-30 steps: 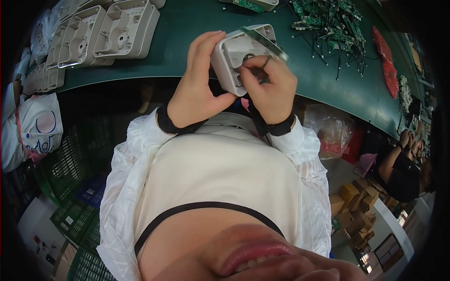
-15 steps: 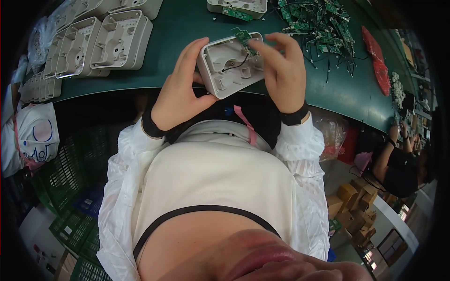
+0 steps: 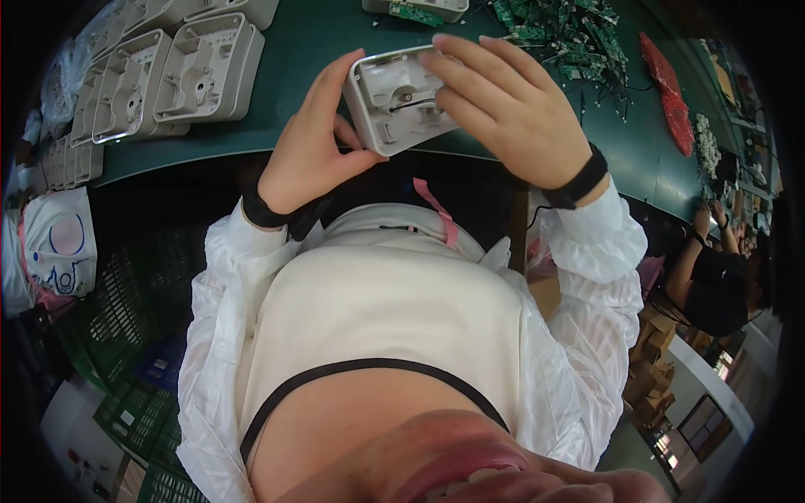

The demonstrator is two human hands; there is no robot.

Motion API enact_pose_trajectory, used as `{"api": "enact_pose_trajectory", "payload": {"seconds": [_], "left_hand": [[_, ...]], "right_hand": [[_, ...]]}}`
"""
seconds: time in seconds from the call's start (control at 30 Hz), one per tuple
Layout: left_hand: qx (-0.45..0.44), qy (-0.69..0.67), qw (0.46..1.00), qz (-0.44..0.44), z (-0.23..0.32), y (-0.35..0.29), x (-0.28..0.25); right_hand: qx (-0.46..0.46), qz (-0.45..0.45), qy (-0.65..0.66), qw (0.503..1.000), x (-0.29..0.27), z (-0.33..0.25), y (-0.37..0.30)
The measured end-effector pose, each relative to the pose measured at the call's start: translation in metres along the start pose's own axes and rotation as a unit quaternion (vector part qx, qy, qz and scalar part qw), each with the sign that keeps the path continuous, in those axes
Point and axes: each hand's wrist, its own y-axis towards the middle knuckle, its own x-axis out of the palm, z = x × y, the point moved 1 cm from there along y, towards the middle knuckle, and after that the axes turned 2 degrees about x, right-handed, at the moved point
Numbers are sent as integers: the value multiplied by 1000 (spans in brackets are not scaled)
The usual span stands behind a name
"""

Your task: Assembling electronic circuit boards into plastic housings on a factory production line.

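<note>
A light grey plastic housing [image 3: 381,117], open side up, is tilted above the table's near edge. My left hand [image 3: 306,138] is closed on its left side, thumb along the near edge and fingers at the far left. Inside, a short black wire [image 3: 412,104] runs beside a round raised part. My right hand [image 3: 511,113] reaches over the housing's right end with fingers stretched out and spread, fingertips at or over the open interior. Its thumb is hidden, and no circuit board shows beneath those fingers.
Several similar housings [image 3: 201,80] stand at the left of the green table [image 3: 310,50]. Another housing [image 3: 453,7] is at the far edge, near a heap of green circuit boards with wires [image 3: 579,42]. A red plastic bag [image 3: 667,92] lies right. Another person [image 3: 713,277] sits far right.
My right hand has swung over the housing's right end, its fingers extending across it. The green circuit board seen at the far edge is now out of sight. My left hand keeps its hold.
</note>
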Motion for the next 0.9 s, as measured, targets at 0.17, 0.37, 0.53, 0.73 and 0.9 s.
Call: {"api": "enact_pose_trajectory", "payload": {"seconds": [0.17,0.37,0.53,0.73,0.9], "left_hand": [[11,-15,1000,-1,-1,-2,3],[-15,-36,999,5,-9,-7,7],[-25,-5,999,32,-14,-11,12],[-36,14,999,27,-17,-12,13],[-51,7,998,26,-10,-6,9]], "right_hand": [[33,-27,44,998,-4,-39,-7],[171,-23,178,969,22,-77,-24],[235,54,282,929,37,-90,-34],[426,106,446,780,44,-94,-27],[472,47,448,758,40,-81,-14]]}}
